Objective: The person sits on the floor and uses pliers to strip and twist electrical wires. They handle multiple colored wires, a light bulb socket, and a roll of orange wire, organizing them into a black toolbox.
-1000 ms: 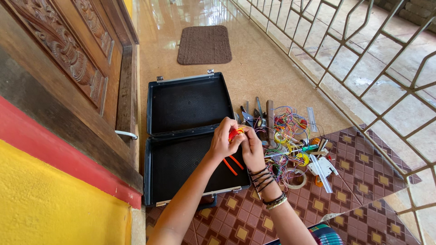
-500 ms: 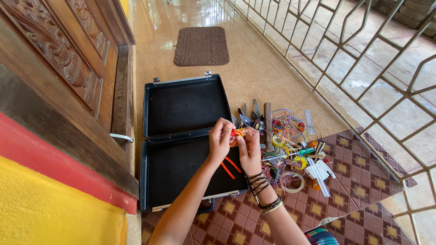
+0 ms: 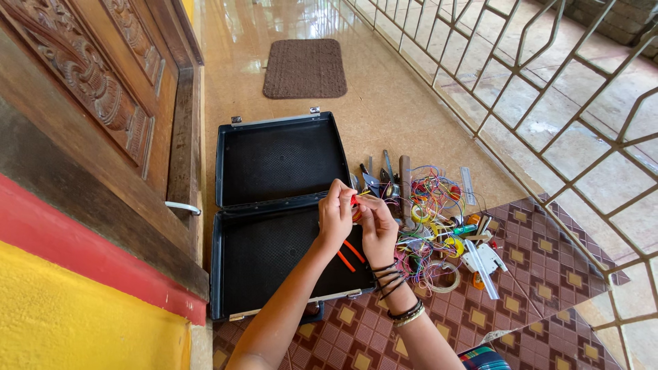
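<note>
You are looking down at a tan tiled floor (image 3: 404, 103) with a carved wooden door (image 3: 89, 116) along your nine o'clock side and a metal railing (image 3: 548, 75) at your three o'clock. A brown doormat (image 3: 305, 67) lies at twelve o'clock, well apart from everything else. Below it, an open black case (image 3: 274, 212) lies flat on the floor, its near half resting on a brown patterned mat (image 3: 521, 288). Just beside the case at three o'clock sits a heap of tools and coloured wires (image 3: 428, 212), with a roll of tape (image 3: 443, 276) at its near edge. Your left hand (image 3: 336, 218) and right hand (image 3: 376, 229) are pressed close together over the case's right edge, fingertips pinching a small red item (image 3: 354, 201) between them; what it is cannot be told. Orange-handled pliers (image 3: 348, 255) lie inside the case, just below your hands. Dark bracelets ring your right wrist.
</note>
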